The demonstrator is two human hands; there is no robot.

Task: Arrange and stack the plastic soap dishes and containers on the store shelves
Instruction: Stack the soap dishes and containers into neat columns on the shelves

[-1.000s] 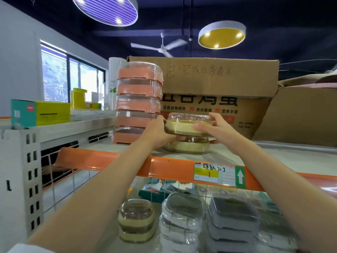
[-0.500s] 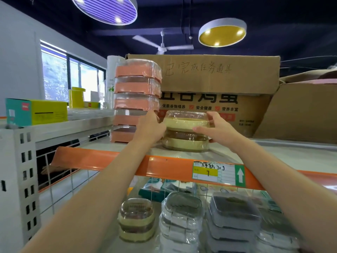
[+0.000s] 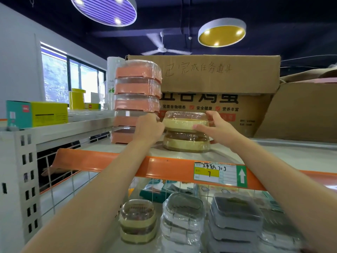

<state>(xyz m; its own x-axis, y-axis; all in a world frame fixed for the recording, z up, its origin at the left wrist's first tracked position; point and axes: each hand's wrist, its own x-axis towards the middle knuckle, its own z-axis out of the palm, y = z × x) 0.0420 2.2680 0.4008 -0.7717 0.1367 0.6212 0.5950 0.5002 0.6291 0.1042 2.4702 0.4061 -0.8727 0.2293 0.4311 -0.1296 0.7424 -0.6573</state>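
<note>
Store shelving fills our view, cardboard boxes [image 3: 215, 75] behind. On the upper shelf [image 3: 182, 167], beside the pink stack [image 3: 136, 99], our left hand [image 3: 148, 127] and right hand [image 3: 216, 127] each hold the top yellow dish [image 3: 185, 121] in a narrow grip, resting on the lower yellow dish [image 3: 187, 143]. We should square the rims before letting go, easing both sides off evenly so the wrapped plastic doesn't slide.
</note>
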